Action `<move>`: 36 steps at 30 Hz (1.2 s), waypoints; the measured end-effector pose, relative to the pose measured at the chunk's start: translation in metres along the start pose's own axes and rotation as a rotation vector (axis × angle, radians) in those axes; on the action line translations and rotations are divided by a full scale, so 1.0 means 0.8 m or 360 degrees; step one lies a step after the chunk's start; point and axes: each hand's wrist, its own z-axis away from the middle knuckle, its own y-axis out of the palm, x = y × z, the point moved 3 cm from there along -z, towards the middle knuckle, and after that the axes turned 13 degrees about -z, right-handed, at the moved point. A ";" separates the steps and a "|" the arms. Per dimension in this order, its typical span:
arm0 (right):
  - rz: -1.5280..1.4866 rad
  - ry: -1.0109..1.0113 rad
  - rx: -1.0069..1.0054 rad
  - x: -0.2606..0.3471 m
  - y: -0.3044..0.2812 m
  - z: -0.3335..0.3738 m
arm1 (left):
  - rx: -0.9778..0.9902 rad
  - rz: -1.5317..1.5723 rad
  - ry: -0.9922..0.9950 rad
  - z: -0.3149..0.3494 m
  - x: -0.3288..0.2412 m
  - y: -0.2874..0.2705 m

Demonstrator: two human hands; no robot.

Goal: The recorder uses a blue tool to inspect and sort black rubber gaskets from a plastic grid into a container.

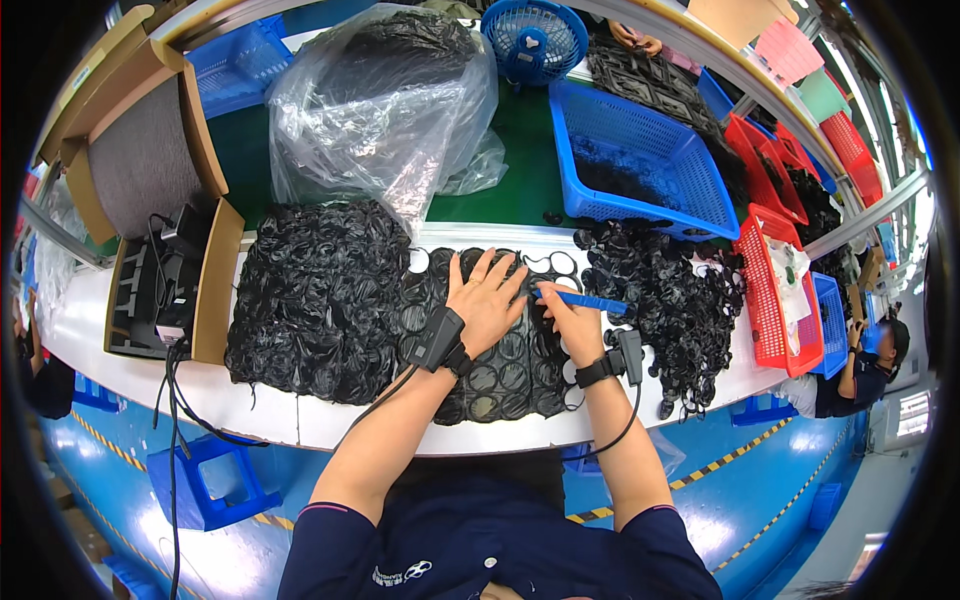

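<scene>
A black sheet with rows of round rings [497, 378] lies on the white worktable in front of me. My left hand [486, 303] rests flat on its upper middle, fingers spread, holding nothing. At the sheet's right side, my right hand [572, 325] is closed around a slim blue-handled tool [592, 301]. The handle points right, and the working tip near my left fingertips is too small to make out. White table shows through round openings at the sheet's upper right. Left of it is a stack of similar black sheets [315, 305]; to the right lies a heap of black ring scraps [665, 300].
Behind the work stand a large clear plastic bag [385, 110], a blue fan [534, 40] and a blue basket [640, 215] with black pieces inside. A cardboard box [215, 290] with cables is at left, a red basket [765, 310] at right. Wrist-device cables run along both forearms.
</scene>
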 end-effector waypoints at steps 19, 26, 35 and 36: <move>-0.0171 0.0077 -0.0027 0.000 -0.007 0.056 | -0.0035 0.0015 -0.0007 0.001 0.002 0.001; -0.0050 0.0102 -0.0039 -0.006 -0.003 0.054 | 0.0166 0.0122 0.0108 0.041 -0.020 -0.029; -0.0097 0.0068 -0.0045 -0.011 -0.003 0.053 | 0.0208 0.0174 0.0166 0.073 -0.031 -0.039; -0.0086 0.0060 -0.0044 -0.011 -0.002 0.053 | 0.0199 0.0166 0.0168 0.073 -0.031 -0.038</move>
